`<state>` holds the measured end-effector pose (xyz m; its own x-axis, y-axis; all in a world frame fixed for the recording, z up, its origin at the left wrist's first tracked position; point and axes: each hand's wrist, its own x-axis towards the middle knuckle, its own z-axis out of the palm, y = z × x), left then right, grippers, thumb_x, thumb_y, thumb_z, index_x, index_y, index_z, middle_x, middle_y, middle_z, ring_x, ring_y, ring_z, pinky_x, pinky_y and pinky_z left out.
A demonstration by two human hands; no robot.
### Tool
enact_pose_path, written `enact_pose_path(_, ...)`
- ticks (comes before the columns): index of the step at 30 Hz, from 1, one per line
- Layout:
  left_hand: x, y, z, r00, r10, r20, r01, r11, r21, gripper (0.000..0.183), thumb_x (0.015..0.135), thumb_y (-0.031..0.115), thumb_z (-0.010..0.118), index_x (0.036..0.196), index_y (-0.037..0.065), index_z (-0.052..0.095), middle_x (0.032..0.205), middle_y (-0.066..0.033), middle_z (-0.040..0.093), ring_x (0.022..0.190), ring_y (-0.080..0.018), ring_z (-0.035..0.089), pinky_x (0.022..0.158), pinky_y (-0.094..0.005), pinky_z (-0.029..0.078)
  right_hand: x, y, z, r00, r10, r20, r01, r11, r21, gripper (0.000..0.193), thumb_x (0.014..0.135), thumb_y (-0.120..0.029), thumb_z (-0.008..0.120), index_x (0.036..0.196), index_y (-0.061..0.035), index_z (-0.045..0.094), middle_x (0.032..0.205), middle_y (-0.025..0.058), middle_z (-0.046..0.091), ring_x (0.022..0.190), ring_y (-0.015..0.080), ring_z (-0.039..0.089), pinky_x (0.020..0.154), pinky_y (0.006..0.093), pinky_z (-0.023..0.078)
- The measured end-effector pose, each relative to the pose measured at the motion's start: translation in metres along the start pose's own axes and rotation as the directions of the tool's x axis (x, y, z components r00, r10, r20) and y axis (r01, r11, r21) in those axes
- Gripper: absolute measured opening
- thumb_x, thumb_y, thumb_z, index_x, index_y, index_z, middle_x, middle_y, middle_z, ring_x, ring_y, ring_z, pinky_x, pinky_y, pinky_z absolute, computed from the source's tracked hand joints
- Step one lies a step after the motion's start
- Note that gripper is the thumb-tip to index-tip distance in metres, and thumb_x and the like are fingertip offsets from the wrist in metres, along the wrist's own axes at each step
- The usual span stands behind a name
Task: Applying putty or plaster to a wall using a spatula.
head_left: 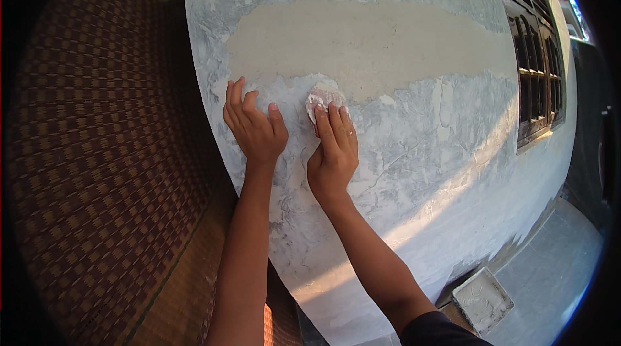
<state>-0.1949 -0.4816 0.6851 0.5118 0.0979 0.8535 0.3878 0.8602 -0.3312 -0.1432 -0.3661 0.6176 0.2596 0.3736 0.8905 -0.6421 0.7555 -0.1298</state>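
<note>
Right now the right hand (334,152) presses a small whitish sanding pad (321,97) flat against the wall (414,152), fingers together and laid over it, just at the lower edge of a bare beige patch (362,45) where the pale coating is gone. Beside it, the left hand (253,125) rests open on the wall, fingers slightly spread, holding nothing. A woven brown panel (110,171) stands to the left, a dark barred window (535,81) far right, and a square white tray (482,300) lies on the floor below.
</note>
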Motion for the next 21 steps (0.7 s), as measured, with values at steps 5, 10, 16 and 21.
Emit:
enact_pose_path(5, -0.002, -0.002, -0.002, 0.999, -0.008, 0.031, 0.009, 1.000, -0.011, 0.031, 0.095, 0.022, 0.046, 0.118, 0.001, 0.043, 0.136, -0.0245, 0.046, 0.129, -0.0442, 0.043, 0.104, -0.0539, 0.029, -0.008, -0.001, 0.022, 0.999, 0.000, -0.038, -0.001, 1.000, -0.026, 0.047, 0.081, 0.012, 0.053, 0.123, -0.0054, 0.067, 0.131, 0.0204, 0.061, 0.127, 0.0406, 0.054, 0.106, 0.0491, 0.043)
enact_pose_path(10, -0.002, 0.000, 0.000, 1.000, -0.017, 0.019, 0.017, 1.000, -0.021, 0.030, 0.095, 0.023, 0.045, 0.115, 0.001, 0.043, 0.133, -0.0252, 0.048, 0.128, -0.0448, 0.044, 0.103, -0.0543, 0.030, -0.012, 0.001, 0.033, 0.999, -0.015, -0.051, 0.011, 0.997, -0.076, 0.045, 0.082, 0.008, 0.057, 0.123, -0.0062, 0.067, 0.132, 0.0214, 0.060, 0.126, 0.0421, 0.054, 0.106, 0.0503, 0.043)
enact_pose_path(16, -0.003, -0.003, -0.003, 0.999, -0.048, 0.016, 0.048, 0.999, 0.004, 0.031, 0.094, 0.022, 0.046, 0.116, 0.001, 0.042, 0.132, -0.0249, 0.048, 0.125, -0.0445, 0.045, 0.103, -0.0545, 0.029, -0.009, -0.001, 0.036, 0.998, -0.050, 0.030, 0.055, 0.982, -0.183, 0.040, 0.084, 0.000, 0.062, 0.122, -0.0082, 0.068, 0.129, 0.0225, 0.062, 0.119, 0.0434, 0.059, 0.100, 0.0480, 0.049)
enact_pose_path(21, -0.004, -0.002, -0.002, 0.998, -0.052, 0.019, 0.052, 0.998, -0.026, 0.032, 0.094, 0.023, 0.047, 0.117, 0.001, 0.042, 0.132, -0.0249, 0.048, 0.124, -0.0432, 0.045, 0.103, -0.0535, 0.029, -0.005, 0.001, 0.032, 0.987, -0.037, 0.155, 0.073, 0.969, -0.235, 0.039, 0.084, -0.002, 0.063, 0.123, -0.0077, 0.067, 0.128, 0.0228, 0.062, 0.117, 0.0432, 0.061, 0.096, 0.0464, 0.052)
